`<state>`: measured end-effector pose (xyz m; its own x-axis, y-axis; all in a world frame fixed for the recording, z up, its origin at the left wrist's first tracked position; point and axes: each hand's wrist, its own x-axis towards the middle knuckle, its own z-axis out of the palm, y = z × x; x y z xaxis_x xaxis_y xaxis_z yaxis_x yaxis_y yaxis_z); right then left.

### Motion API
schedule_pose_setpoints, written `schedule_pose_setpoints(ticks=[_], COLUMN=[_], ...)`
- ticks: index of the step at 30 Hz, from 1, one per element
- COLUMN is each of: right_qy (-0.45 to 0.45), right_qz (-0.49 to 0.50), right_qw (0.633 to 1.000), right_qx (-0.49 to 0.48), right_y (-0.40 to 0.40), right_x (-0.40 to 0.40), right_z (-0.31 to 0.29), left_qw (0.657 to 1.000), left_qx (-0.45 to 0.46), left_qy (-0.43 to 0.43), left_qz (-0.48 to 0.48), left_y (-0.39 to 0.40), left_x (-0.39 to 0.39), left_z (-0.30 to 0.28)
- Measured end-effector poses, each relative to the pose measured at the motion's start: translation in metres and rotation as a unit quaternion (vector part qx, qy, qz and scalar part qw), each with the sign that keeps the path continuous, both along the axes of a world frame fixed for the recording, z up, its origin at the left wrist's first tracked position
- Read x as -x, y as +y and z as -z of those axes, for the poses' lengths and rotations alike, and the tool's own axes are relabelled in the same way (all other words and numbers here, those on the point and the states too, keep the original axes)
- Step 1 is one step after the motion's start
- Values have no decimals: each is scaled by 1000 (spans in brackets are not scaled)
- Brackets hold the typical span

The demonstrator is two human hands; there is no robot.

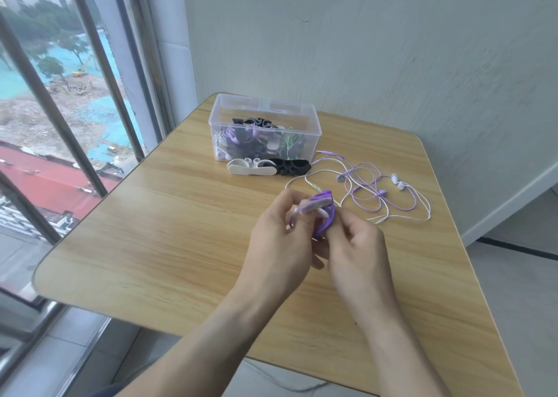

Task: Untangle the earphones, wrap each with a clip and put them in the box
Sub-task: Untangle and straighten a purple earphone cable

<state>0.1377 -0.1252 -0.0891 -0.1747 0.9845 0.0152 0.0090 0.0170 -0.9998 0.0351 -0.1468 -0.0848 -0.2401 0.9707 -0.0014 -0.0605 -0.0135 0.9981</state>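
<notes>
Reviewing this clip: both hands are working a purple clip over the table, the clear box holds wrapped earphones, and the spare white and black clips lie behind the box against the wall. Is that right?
Not quite. In the head view the white clip and black clip lie in front of the clear box, on the near side toward the person, not behind it. The rest holds: the left hand and right hand hold the purple clip above the table.

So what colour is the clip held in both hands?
Purple: the clip, pinched between the left hand and right hand, shows best in the head view.
</notes>
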Motion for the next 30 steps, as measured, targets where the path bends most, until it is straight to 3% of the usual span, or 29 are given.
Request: schedule_pose_setpoints(ticks=[3, 14, 24, 30], right_qy=[60, 25, 76, 22], right_qz=[-28, 70, 55, 10], right_qw=[998, 997, 993, 1000], right_qx=[-11, 21, 67, 9], right_y=[1, 1, -3, 0], right_x=[-2, 1, -2, -8], right_z=[-5, -11, -21, -18], left_qw=[997, 990, 993, 998], left_qx=[22, 59, 52, 23], left_qy=[-72, -128, -110, -62], left_qz=[-4, 20, 7, -2], left_y=[3, -3, 0, 1], left_x=[8, 5, 4, 9], left_z=[-6, -12, -7, -6])
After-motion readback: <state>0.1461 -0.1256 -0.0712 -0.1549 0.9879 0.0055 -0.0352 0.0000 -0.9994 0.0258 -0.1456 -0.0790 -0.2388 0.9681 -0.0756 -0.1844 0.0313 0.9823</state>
